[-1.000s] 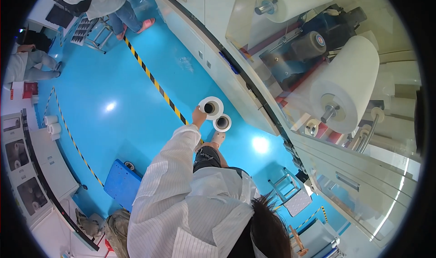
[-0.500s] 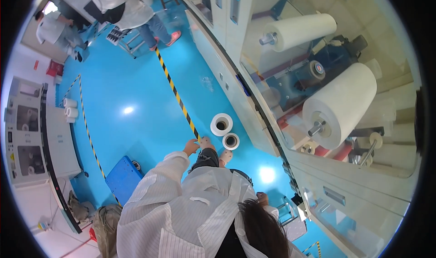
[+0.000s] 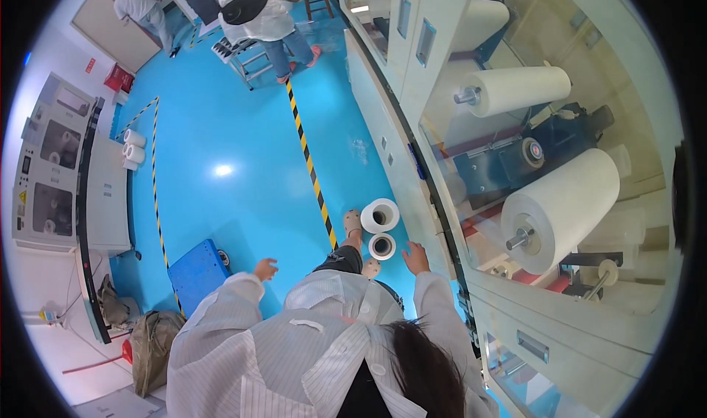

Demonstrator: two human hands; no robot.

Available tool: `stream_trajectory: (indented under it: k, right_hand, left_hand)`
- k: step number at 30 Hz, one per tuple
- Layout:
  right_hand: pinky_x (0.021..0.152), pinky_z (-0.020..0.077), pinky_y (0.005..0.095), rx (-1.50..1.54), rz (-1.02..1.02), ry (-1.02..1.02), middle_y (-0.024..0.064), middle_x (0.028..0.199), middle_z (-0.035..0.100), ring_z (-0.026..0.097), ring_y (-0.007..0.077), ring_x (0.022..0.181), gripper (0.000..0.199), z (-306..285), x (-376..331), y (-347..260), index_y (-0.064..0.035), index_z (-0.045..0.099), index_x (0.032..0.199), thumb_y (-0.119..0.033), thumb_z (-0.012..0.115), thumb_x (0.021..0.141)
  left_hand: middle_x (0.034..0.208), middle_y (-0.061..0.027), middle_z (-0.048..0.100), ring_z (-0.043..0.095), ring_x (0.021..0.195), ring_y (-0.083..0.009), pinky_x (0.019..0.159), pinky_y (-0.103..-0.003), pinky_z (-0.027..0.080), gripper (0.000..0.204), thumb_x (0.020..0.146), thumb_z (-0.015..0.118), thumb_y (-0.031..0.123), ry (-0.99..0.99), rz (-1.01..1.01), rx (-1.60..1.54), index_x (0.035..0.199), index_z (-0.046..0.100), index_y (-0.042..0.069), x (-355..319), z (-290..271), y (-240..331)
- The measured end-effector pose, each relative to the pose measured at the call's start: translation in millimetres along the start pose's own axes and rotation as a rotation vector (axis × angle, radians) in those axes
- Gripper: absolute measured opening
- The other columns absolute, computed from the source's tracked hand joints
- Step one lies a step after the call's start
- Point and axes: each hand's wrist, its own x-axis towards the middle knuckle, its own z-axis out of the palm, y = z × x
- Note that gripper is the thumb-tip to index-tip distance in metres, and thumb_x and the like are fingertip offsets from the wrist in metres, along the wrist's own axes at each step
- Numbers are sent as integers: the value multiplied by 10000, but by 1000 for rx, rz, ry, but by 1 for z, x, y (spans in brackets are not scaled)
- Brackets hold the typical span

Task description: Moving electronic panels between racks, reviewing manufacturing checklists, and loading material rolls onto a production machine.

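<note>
Both my hands are held out low over the blue floor, with nothing in either. My left hand is to the left of my legs, fingers apart, nearest a blue flat platform with a wheel. On the other side my right hand has its fingers stretched out, just right of two white rolls. The farther, larger white roll stands on end by my foot, its dark core facing up. Close behind it, the smaller white roll also stands on end.
A machine with clear doors lines the right side, with large white rolls on its shafts. Yellow-black floor tape runs ahead. One person stands near a step stool; another is farther left. A bag lies lower left.
My left hand has moved left, away from my foot. My right hand has come forward beside the rolls. The view has shifted, and the far-left person has moved toward the doorway.
</note>
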Motion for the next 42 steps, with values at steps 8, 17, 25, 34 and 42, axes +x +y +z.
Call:
stream_trajectory:
  k: [8, 17, 25, 34, 42]
  right_hand:
    - [924, 374, 473, -232, -29, -250, 192, 1322, 340, 387, 400, 1148, 664, 40, 74, -33, -90, 346, 1307, -331, 629, 756]
    - [1019, 219, 496, -373, 150, -414, 205, 1365, 288, 238, 345, 1286, 789, 92, 107, -40, -86, 219, 1363, -431, 591, 759]
    - [995, 300, 452, 23, 588, -110, 280, 1242, 423, 390, 400, 1175, 603, 106, 111, -72, 61, 394, 1232, -179, 610, 723]
    - [957, 322, 444, 81, 511, 274, 257, 1156, 466, 429, 394, 1088, 518, 111, 257, -171, 64, 413, 1195, -90, 596, 736]
    - [964, 313, 418, 123, 394, 106, 232, 1211, 426, 368, 375, 1151, 590, 138, 400, -195, 0, 386, 1247, -192, 641, 751]
  left_hand:
    - [779, -106, 605, 606, 717, -259, 582, -431, 510, 434, 753, 587, 108, -60, -467, -437, 1178, 500, 98, -103, -4, -159]
    - [886, -147, 622, 628, 775, -216, 607, -322, 521, 415, 728, 607, 118, -202, 212, -176, 1138, 563, 62, -68, -57, -123]
    - [873, -108, 624, 591, 672, -190, 573, -268, 470, 399, 806, 542, 118, -221, -115, -491, 1201, 515, 74, 118, -173, 92]
    - [978, -119, 627, 588, 830, -176, 762, -271, 451, 376, 828, 568, 195, -285, 45, -172, 1178, 537, 61, 175, -237, 189]
    - [912, -140, 646, 616, 817, -214, 727, -310, 476, 388, 790, 597, 238, -289, 87, 98, 1140, 568, 74, 276, -268, 225]
